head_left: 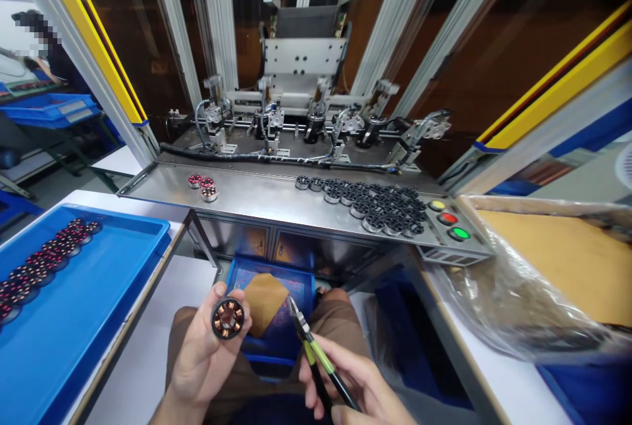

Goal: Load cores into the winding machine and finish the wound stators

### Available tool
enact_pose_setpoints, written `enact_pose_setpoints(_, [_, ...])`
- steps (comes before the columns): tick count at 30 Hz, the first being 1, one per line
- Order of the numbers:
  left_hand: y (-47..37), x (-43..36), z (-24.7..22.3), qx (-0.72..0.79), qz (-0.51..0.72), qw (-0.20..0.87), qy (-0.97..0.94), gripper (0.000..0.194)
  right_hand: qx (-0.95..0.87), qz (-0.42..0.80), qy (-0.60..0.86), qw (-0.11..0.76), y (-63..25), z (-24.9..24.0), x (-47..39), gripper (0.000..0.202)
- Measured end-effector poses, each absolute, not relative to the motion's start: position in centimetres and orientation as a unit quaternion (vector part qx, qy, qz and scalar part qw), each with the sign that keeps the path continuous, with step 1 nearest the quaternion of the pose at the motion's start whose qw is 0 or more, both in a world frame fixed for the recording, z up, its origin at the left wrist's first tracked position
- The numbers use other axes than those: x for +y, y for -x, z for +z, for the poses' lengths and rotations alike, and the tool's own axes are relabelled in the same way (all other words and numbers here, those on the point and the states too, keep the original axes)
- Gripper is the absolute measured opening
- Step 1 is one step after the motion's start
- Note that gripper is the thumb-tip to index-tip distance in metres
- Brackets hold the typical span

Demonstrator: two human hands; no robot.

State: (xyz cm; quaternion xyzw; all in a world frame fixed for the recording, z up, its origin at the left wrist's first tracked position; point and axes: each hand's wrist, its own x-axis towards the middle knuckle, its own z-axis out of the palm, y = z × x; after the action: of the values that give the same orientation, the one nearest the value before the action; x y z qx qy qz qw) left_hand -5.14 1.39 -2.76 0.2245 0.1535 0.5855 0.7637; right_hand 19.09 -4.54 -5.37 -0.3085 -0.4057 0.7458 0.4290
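My left hand [205, 352] holds a copper-wound motor stator [228, 318] by its rim, its round face turned toward me. In my right hand [350, 379] is a pair of pliers [316, 352] with green and black handles, possibly cutters. Their jaws point up and away, apart from the stator and to its right. Below and between the hands, a piece of brown cardboard [265, 300] lies over a blue bin [301, 274] on the floor. Three wound stators [208, 193] with red and copper parts sit on the left of the metal ledge.
Many black unwound cores [375, 204] crowd the ledge's right side, beside yellow, red and green buttons [448, 218]. A blue tray [113, 260] with rows of stators stands left. A plastic-lined box [553, 260] is at right. The winding machine [306, 109] rises behind. Another person stands far left.
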Motion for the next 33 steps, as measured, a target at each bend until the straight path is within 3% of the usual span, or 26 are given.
enact_pose_setpoints(7, [5.1,1.3,-2.5,0.161,0.590,0.757,-0.229,0.046,-0.401,0.752,0.300,0.428,-19.0,-5.5,-4.6,0.071])
enact_pose_setpoints(20, [5.0,1.8,-2.7,0.158,0.576,0.780,-0.188,0.033,-0.399,0.760,0.290,0.423,-18.5,-6.3,-4.4,0.076])
enact_pose_setpoints(26, [5.0,1.7,-2.5,0.138,0.540,0.808,-0.192,0.036,-0.432,0.753,0.275,0.414,-18.5,-5.6,-4.4,0.065])
enact_pose_setpoints(33, [5.1,1.6,-3.1,0.134,0.524,0.814,-0.210,0.036,-0.436,0.748,0.318,0.386,-18.8,-5.0,-4.4,0.082])
